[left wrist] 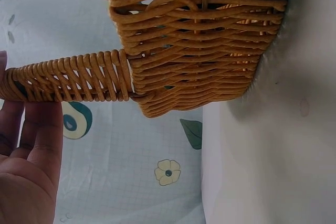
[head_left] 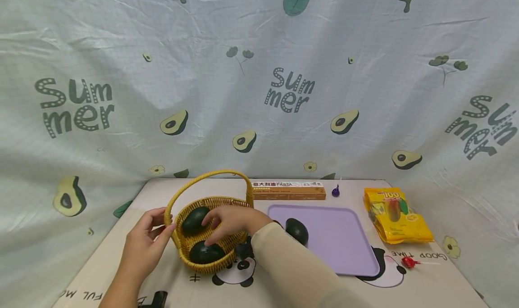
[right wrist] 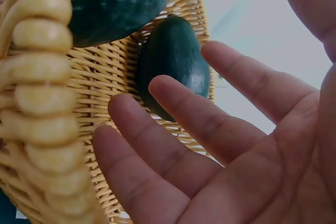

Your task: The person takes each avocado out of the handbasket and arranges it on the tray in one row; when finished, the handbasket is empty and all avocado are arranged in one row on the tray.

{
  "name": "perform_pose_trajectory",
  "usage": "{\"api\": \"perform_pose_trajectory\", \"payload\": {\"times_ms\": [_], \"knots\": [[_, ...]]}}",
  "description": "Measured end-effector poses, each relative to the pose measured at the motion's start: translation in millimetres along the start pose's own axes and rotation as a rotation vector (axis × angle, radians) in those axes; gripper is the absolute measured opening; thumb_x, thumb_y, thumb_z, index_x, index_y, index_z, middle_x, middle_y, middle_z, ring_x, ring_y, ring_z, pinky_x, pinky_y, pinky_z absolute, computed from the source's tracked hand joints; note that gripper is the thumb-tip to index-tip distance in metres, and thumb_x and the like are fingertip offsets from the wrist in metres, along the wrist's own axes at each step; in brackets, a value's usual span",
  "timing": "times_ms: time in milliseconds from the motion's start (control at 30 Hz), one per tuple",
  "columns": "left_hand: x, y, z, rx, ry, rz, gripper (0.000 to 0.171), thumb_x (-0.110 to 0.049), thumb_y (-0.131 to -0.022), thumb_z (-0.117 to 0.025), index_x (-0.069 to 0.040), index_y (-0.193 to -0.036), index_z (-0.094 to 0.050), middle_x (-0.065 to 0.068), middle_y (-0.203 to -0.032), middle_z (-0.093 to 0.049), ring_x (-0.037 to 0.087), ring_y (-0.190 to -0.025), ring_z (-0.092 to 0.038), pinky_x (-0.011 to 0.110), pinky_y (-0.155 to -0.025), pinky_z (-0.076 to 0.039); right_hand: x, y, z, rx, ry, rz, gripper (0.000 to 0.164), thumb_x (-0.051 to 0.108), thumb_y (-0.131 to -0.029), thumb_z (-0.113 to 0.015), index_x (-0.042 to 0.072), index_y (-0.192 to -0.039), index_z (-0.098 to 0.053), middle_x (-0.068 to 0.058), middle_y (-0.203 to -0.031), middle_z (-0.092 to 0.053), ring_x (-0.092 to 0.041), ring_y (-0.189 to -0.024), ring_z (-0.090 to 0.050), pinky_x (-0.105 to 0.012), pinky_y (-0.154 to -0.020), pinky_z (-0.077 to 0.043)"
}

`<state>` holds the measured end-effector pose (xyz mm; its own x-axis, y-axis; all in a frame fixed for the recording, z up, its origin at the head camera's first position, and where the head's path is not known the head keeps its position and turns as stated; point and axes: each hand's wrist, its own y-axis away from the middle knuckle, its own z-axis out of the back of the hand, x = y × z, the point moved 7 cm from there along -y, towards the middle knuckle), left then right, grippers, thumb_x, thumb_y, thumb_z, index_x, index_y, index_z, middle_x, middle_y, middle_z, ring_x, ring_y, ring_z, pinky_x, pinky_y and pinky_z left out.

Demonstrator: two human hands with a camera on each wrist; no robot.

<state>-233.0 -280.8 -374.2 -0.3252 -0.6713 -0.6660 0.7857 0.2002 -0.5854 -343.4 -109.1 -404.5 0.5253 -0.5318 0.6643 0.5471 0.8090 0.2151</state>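
Note:
A yellow wicker basket (head_left: 211,268) with an arched handle stands at the centre left of the table. My left hand (head_left: 143,242) pinches the handle near its left base; the left wrist view shows the fingers and thumb on the woven handle (left wrist: 68,80). Two dark green avocados lie inside, one at the back left (head_left: 194,220) and one at the front (head_left: 206,253). My right hand (head_left: 235,220) reaches over the basket, its fingers spread and extended above the avocados. The right wrist view shows nothing held in it. Another dark avocado (head_left: 297,230) rests on the lilac tray (head_left: 340,240), partly behind my sleeve.
A pasta box (head_left: 289,192) lies behind the tray, with a purple-wrapped lollipop (head_left: 335,191) to its right. A yellow candy bag (head_left: 397,215) and a red lollipop (head_left: 408,262) lie at the right. Printed cloth hangs behind the table. A black object (head_left: 159,299) shows at the front edge.

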Motion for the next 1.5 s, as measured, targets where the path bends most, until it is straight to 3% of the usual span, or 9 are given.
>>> {"api": "perform_pose_trajectory", "payload": {"times_ms": [367, 567, 767, 1267, 1500], "knots": [[0.2, 0.1, -0.2, 0.007, 0.001, -0.001, 0.046, 0.01, -0.087, -0.075, -0.002, -0.128, -0.059, 0.013, -0.107, -0.067, -0.012, -0.097, -0.058, 0.001, -0.084, -0.051, -2.4, -6.1, -9.7, 0.064, -0.038, -0.062, 0.047, 0.036, -0.08, -0.088, 0.025, -0.122, -0.071, 0.003, -0.118, -0.068, -0.008, -0.099, -0.061, -0.027, -0.083, -0.059], [-0.7, -0.6, -0.4, 0.012, 0.0, 0.001, 0.045, 0.008, -0.088, -0.075, -0.001, -0.128, -0.059, 0.011, -0.107, -0.067, -0.012, -0.097, -0.058, 0.002, -0.084, -0.051, 0.4, -9.6, -15.0, 0.099, -0.15, -0.129, 0.038, 0.027, -0.082, -0.087, 0.023, -0.117, -0.072, 0.005, -0.119, -0.063, -0.014, -0.093, -0.064, -0.035, -0.077, -0.065], [0.6, -1.0, -0.4, 0.016, -0.006, 0.0, 0.044, 0.008, -0.089, -0.074, -0.002, -0.129, -0.058, 0.011, -0.108, -0.067, -0.012, -0.098, -0.058, 0.002, -0.085, -0.051, 7.3, -15.1, -19.7, 0.139, -0.196, -0.137, 0.03, 0.023, -0.085, -0.085, 0.019, -0.112, -0.073, 0.008, -0.111, -0.064, -0.015, -0.095, -0.065, -0.04, -0.078, -0.065], [1.4, 0.4, -2.2, 0.025, 0.002, 0.009, 0.045, 0.007, -0.089, -0.075, -0.004, -0.129, -0.058, 0.01, -0.109, -0.067, -0.009, -0.098, -0.059, 0.002, -0.086, -0.051, 6.8, -30.9, -29.6, 0.215, -0.079, -0.187, 0.031, 0.028, -0.081, -0.088, 0.032, -0.109, -0.074, 0.018, -0.12, -0.062, -0.009, -0.111, -0.06, -0.049, -0.08, -0.063], [0.0, 0.6, -0.7, 0.019, -0.001, 0.002, 0.043, 0.006, -0.089, -0.074, -0.003, -0.129, -0.058, 0.007, -0.108, -0.066, -0.009, -0.098, -0.059, 0.002, -0.086, -0.051, 2.2, -31.2, -31.2, 0.22, -0.025, -0.185, 0.037, 0.027, -0.079, -0.089, 0.034, -0.113, -0.074, 0.017, -0.127, -0.061, -0.009, -0.111, -0.06, -0.04, -0.079, -0.064]]}}
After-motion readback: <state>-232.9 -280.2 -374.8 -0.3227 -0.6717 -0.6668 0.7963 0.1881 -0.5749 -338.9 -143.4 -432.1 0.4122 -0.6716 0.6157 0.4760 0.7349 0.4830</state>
